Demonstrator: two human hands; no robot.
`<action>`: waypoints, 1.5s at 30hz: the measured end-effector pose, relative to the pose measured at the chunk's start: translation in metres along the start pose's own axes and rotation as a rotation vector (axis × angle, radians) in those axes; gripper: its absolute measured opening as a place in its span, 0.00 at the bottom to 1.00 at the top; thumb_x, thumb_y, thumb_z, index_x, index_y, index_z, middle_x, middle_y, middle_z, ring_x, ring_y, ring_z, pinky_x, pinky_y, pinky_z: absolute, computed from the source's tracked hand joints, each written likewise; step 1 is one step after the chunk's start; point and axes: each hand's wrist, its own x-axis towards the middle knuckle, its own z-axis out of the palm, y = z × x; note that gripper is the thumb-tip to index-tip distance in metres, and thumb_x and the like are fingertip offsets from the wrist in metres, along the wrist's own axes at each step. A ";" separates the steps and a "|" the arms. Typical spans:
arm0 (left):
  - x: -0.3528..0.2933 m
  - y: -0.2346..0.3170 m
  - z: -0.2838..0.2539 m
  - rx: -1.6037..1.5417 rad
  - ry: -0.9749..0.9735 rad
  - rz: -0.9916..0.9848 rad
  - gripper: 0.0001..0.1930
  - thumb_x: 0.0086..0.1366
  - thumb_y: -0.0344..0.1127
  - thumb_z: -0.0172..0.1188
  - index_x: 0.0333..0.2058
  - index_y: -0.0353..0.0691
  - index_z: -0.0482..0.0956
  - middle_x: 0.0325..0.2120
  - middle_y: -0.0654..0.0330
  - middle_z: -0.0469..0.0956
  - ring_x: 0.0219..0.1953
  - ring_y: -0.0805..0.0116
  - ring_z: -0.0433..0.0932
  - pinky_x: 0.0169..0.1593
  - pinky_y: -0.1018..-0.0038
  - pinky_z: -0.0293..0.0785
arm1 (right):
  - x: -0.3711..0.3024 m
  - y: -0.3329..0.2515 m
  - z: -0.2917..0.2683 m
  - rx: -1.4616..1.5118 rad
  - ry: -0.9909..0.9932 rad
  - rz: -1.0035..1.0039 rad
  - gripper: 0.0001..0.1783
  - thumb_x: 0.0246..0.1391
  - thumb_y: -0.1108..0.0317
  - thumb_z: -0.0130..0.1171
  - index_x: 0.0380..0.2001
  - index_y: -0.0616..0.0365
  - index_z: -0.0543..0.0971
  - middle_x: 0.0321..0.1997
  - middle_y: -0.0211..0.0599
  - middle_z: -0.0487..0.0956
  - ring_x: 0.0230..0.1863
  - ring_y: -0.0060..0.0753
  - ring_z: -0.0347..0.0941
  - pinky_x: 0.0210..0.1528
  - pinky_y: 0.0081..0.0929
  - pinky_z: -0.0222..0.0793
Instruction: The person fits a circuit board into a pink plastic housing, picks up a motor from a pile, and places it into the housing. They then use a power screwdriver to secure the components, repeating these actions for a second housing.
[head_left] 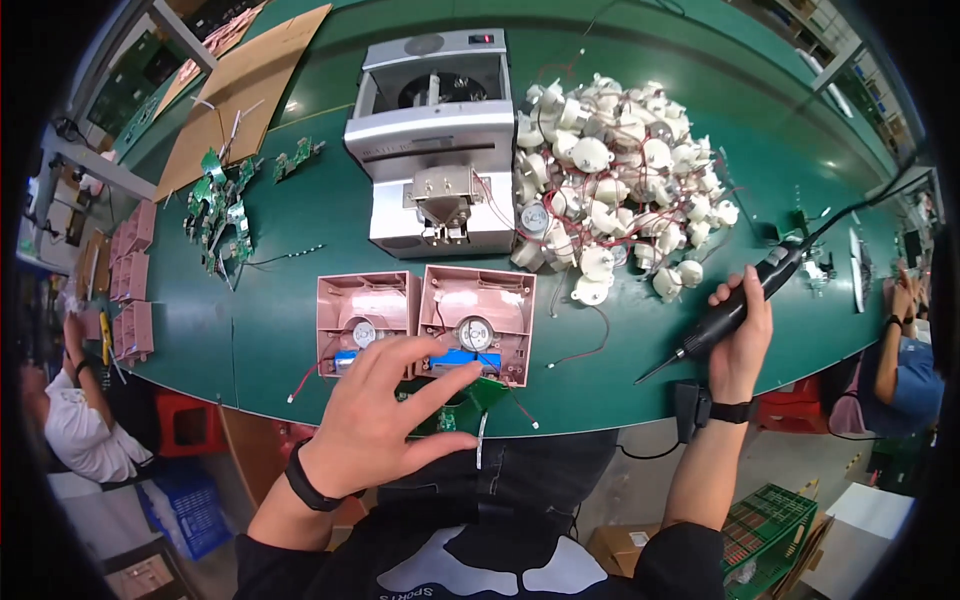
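My left hand [375,415] hovers over the front of two pink plastic housings, its fingers spread apart. A green circuit board [486,393] with a white strip lies by its index finger and thumb, at the front of the right housing [528,320]. Whether a fingertip touches the board is hard to tell. Each housing, the left one [335,295] too, holds a round motor-like part and a blue cylindrical cell. Closed around a black electric screwdriver [722,318], my right hand [745,335] keeps its bit pointing left and down above the green table.
A silver-grey machine [432,140] stands behind the housings. To its right is a heap of white motors [625,170] with red wires. Circuit boards [220,215] and cardboard [240,90] lie at left, with more pink housings [130,275]. Co-workers sit at both sides.
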 end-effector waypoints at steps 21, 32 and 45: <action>0.024 0.003 0.008 0.329 0.123 -0.463 0.13 0.55 0.40 0.74 0.20 0.40 0.81 0.17 0.61 0.75 0.19 0.59 0.75 0.25 0.65 0.70 | 0.000 0.001 0.001 -0.169 -0.055 0.017 0.15 0.69 0.62 0.60 0.51 0.59 0.73 0.36 0.32 0.76 0.34 0.26 0.74 0.37 0.26 0.73; -0.007 -0.017 0.006 0.300 0.198 -0.347 0.14 0.56 0.36 0.70 0.16 0.38 0.77 0.15 0.57 0.73 0.18 0.53 0.75 0.23 0.62 0.70 | -0.003 0.002 -0.002 -0.165 -0.092 -0.047 0.12 0.69 0.62 0.60 0.45 0.56 0.72 0.34 0.31 0.75 0.31 0.26 0.75 0.35 0.27 0.74; -0.008 -0.073 -0.127 0.437 0.268 -0.534 0.12 0.59 0.40 0.66 0.21 0.39 0.83 0.18 0.52 0.78 0.23 0.49 0.80 0.28 0.59 0.75 | 0.000 0.006 -0.001 -0.194 -0.052 -0.057 0.11 0.70 0.61 0.58 0.45 0.55 0.72 0.33 0.30 0.74 0.30 0.24 0.74 0.32 0.25 0.74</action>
